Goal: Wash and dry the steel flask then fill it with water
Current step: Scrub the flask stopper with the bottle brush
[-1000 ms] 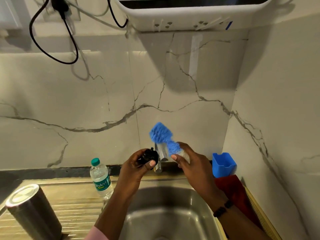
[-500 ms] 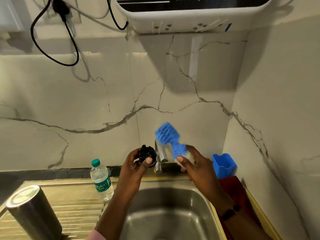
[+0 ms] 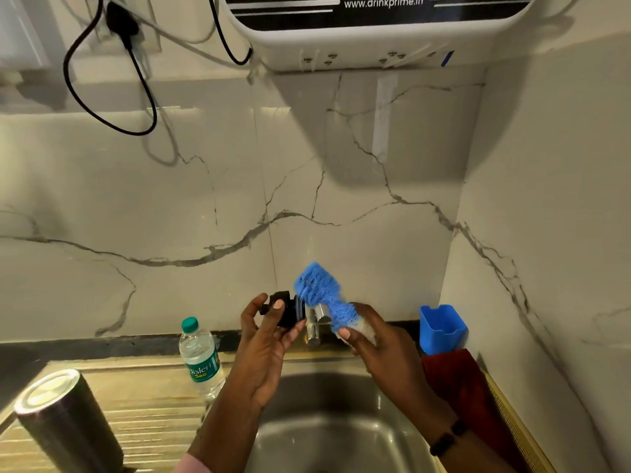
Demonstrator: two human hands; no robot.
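Observation:
The steel flask (image 3: 65,421) stands upside down on the draining board at the lower left, apart from both hands. Above the sink (image 3: 327,435), my left hand (image 3: 266,349) pinches the flask's black lid (image 3: 285,308) between thumb and fingers. My right hand (image 3: 379,353) grips a blue scrubbing sponge (image 3: 319,291) by its lower end. The sponge's upper end touches the lid's right side. The steel tap (image 3: 316,324) sits just behind the sponge and is partly hidden by it.
A small Bisleri water bottle (image 3: 201,360) stands on the draining board left of my left arm. A blue plastic holder (image 3: 442,327) and a dark red cloth (image 3: 454,387) are at the sink's right. A white water purifier (image 3: 372,32) hangs overhead, with black cables (image 3: 112,80) at upper left.
Both hands have risen slightly above the sink. The sponge has swung left until it meets the lid, and the lid has turned in my left fingers.

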